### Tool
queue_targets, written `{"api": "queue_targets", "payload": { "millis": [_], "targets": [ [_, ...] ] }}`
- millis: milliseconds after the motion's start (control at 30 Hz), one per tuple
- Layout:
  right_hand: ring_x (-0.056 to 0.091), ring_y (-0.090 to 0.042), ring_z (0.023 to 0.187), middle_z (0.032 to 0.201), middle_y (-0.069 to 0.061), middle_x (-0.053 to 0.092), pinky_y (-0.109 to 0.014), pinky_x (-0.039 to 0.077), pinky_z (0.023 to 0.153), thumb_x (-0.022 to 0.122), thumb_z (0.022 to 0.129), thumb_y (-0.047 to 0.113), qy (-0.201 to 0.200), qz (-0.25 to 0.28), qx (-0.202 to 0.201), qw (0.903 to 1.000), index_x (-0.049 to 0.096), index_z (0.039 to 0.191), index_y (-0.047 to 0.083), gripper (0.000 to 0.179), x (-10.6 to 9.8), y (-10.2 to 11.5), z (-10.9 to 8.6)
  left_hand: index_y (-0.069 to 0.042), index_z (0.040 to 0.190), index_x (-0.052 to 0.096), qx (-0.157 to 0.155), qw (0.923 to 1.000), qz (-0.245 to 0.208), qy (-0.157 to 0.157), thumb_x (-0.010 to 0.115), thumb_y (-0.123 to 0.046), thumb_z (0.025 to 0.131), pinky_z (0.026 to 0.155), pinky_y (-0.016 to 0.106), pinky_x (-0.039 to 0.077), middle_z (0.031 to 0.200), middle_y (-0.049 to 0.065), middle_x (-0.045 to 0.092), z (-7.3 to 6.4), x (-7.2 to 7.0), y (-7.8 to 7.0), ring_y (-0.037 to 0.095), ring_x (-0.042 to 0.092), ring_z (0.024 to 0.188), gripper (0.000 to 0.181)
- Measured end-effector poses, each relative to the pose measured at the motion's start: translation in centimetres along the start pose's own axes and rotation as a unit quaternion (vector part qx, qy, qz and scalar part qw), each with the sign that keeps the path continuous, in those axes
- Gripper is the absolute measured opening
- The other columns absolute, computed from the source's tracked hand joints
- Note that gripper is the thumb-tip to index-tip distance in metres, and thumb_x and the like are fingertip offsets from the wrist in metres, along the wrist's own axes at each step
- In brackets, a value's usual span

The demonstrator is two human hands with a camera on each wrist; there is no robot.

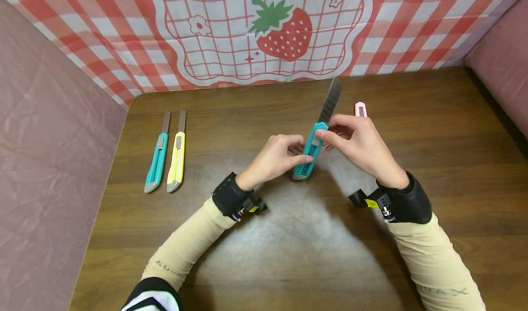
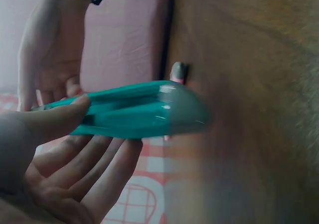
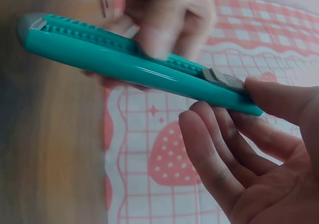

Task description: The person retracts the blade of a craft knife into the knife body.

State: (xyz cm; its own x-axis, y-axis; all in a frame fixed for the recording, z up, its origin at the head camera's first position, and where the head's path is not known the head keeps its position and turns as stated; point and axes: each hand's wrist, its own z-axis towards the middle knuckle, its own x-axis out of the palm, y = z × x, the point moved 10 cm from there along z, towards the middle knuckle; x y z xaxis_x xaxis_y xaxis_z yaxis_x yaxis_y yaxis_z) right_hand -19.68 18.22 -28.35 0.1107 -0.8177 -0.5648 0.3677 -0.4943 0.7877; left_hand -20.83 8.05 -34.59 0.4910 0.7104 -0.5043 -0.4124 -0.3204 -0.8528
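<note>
A teal utility knife is held tilted above the table, its long segmented blade extended toward the back. My left hand pinches the lower body between thumb and fingers, near the grey end cap seen in the left wrist view. Up by the blade end, my right hand pinches the knife, its thumb against the grey slider. Partly hidden behind that hand lies a pink utility knife. On the left lie another teal utility knife and a yellow one, side by side, blades out.
The brown wooden table meets a red-and-white checked cloth with a strawberry print at its back edge. Pink fabric hangs along the left side, and more of it stands at the far right.
</note>
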Motion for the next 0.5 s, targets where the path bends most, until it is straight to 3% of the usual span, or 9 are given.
{"api": "queue_targets", "payload": {
  "millis": [167,300,500],
  "targets": [
    [0.062,-0.021,0.062,0.076,-0.015,0.063,-0.016,0.047,0.05,0.063,0.088,0.005,-0.048,-0.013,0.009,0.9987,0.063,0.088,-0.002,0.007,-2.3,1.9,-0.4,-0.006,0.085,0.062,-0.002,0.9993,0.015,0.034,0.073,-0.014,0.08,0.066,0.018,0.055,0.081,0.005,0.069,0.1,1.6,0.4,0.001,0.06,0.072,0.014],
    [0.062,-0.022,0.062,0.076,-0.015,0.064,-0.015,0.041,0.041,0.063,0.088,0.007,-0.079,0.007,0.021,0.9966,0.063,0.09,-0.005,0.012,-3.6,2.1,-0.6,-0.006,0.085,0.063,-0.013,0.9986,0.01,0.051,0.074,-0.013,0.08,0.063,0.019,0.054,0.079,0.004,0.069,0.0,2.6,1.0,0.003,0.062,0.07,0.014],
    [0.061,-0.025,0.061,0.075,-0.015,0.063,-0.012,0.053,0.053,0.061,0.089,0.006,-0.107,0.028,0.017,0.9938,0.062,0.09,-0.006,0.012,-4.3,1.6,-0.5,-0.005,0.087,0.065,-0.021,0.9972,-0.031,0.064,0.071,-0.008,0.082,0.058,0.018,0.055,0.076,0.005,0.07,-0.2,3.7,1.3,0.011,0.064,0.067,0.008]
  ]
}}
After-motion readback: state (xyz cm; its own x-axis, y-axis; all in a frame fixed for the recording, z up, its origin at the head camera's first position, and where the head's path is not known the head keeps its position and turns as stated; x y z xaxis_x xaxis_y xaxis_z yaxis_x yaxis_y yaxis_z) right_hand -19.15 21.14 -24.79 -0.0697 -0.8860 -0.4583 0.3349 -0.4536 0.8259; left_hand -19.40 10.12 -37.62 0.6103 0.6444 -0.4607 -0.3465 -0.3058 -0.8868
